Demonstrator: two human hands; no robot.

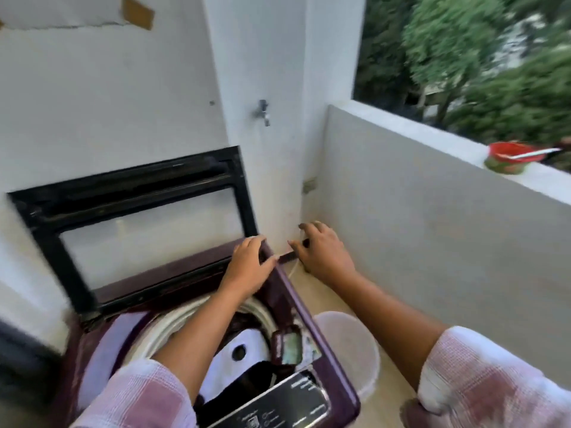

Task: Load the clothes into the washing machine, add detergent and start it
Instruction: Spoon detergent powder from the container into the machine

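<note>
A maroon top-loading washing machine (296, 307) stands with its black-framed glass lid (148, 217) raised against the wall. White and black clothes (244, 356) lie in the drum. A control panel (287, 403) sits at the front. My left hand (250, 267) curls over the machine's back right corner. My right hand (324, 254) reaches just past that corner and pinches a small dark object (289, 258) next to a thin white cord (293, 270). The picture is blurred, so what the object is cannot be told.
A tap (262, 112) sticks out of the white pillar above the machine. A white bucket (352, 350) stands on the floor to the machine's right. A red bowl (509, 157) sits on the low balcony wall (432, 230), with trees beyond.
</note>
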